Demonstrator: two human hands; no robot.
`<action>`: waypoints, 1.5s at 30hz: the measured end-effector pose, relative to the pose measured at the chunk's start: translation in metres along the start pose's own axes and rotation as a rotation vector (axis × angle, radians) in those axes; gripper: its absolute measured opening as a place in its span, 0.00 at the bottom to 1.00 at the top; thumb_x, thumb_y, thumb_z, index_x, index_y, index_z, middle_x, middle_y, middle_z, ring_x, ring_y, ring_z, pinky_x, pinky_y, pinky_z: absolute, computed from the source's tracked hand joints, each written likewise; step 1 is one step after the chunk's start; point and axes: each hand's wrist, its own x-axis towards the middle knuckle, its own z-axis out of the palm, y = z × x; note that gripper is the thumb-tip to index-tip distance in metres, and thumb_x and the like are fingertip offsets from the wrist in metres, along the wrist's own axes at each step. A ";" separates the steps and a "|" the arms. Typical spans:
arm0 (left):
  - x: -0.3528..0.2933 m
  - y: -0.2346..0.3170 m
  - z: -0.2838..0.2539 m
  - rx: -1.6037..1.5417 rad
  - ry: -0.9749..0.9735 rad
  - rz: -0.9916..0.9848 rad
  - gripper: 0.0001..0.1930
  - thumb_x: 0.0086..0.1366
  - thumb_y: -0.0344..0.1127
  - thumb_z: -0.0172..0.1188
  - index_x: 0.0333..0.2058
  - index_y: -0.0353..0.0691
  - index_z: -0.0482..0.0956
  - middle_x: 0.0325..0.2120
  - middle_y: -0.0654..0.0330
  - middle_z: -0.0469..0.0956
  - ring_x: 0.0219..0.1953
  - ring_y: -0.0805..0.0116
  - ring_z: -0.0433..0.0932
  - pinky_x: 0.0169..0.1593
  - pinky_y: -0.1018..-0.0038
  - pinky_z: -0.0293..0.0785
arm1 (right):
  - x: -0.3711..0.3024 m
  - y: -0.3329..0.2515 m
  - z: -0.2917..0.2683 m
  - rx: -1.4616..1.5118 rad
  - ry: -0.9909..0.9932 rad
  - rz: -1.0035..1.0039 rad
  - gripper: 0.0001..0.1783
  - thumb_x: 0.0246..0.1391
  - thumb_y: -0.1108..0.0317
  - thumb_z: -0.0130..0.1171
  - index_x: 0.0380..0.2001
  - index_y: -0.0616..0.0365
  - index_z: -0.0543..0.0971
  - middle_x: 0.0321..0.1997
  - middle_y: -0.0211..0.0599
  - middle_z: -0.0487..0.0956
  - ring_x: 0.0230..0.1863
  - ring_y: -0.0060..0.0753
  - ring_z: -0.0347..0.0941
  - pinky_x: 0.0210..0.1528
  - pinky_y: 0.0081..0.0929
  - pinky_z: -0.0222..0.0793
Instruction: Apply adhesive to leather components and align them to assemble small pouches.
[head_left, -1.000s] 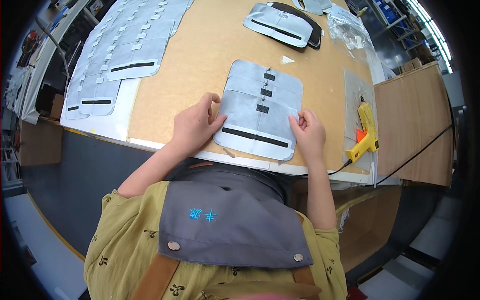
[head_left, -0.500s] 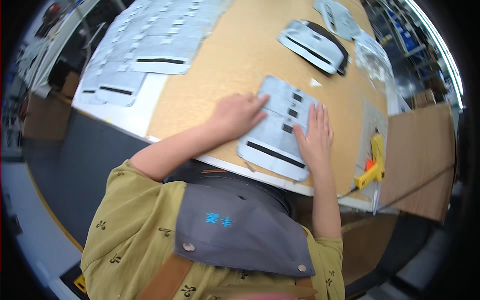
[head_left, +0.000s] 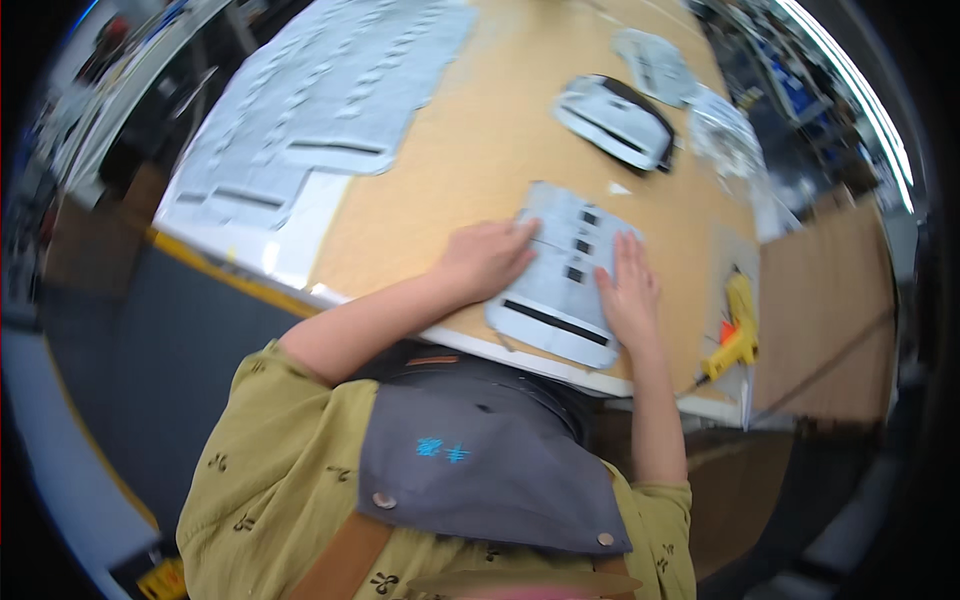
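A light grey flat fabric piece [head_left: 550,282] with rounded corners lies on the table close in front of me. A row of three small black squares [head_left: 581,246] runs down its upper part, and a long black strip [head_left: 555,322] crosses its white lower band. My left hand [head_left: 488,262] rests with its fingertips on the left edge of the piece. Along the right edge lies my right hand [head_left: 629,292], its fingers stretched out flat. Neither hand grips the piece.
Many similar grey pieces [head_left: 345,125] lie overlapped at the far left. At the far right are a grey and black piece [head_left: 612,118], another grey piece [head_left: 655,66] and clear plastic [head_left: 722,132]. A yellow glue gun [head_left: 738,330] lies near a cardboard sheet [head_left: 825,320].
The whole view has shifted a little, so the table things appear lower. My hands stay at the two sides of the grey piece, with little visible movement against it.
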 end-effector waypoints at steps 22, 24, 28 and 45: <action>0.005 -0.029 -0.034 -1.000 0.166 -0.438 0.21 0.62 0.25 0.39 0.52 0.32 0.74 0.19 0.71 0.60 0.20 0.83 0.59 0.24 0.83 0.58 | -0.079 0.170 -0.070 0.130 0.263 0.932 0.31 0.45 0.45 0.65 0.41 0.65 0.82 0.40 0.56 0.82 0.45 0.52 0.79 0.48 0.43 0.73; 0.005 -0.030 -0.034 -1.085 0.125 -0.429 0.21 0.61 0.24 0.39 0.50 0.32 0.75 0.20 0.71 0.61 0.19 0.83 0.57 0.23 0.83 0.57 | -0.089 0.197 -0.057 0.126 0.269 0.919 0.29 0.46 0.47 0.65 0.40 0.65 0.82 0.37 0.53 0.83 0.43 0.49 0.80 0.45 0.43 0.74; 0.003 -0.033 -0.035 -1.086 0.109 -0.426 0.21 0.60 0.23 0.39 0.49 0.32 0.76 0.20 0.71 0.62 0.20 0.84 0.57 0.23 0.83 0.56 | -0.093 0.205 -0.049 0.746 0.487 0.867 0.22 0.48 0.57 0.65 0.41 0.63 0.80 0.32 0.40 0.81 0.34 0.35 0.80 0.35 0.31 0.76; 0.003 -0.001 -0.026 -0.428 0.083 -0.230 0.06 0.63 0.31 0.63 0.33 0.34 0.80 0.24 0.61 0.80 0.26 0.76 0.77 0.30 0.79 0.71 | -0.136 0.117 -0.108 1.686 0.666 -0.004 0.33 0.55 0.69 0.55 0.63 0.60 0.60 0.55 0.54 0.70 0.27 0.30 0.74 0.31 0.24 0.73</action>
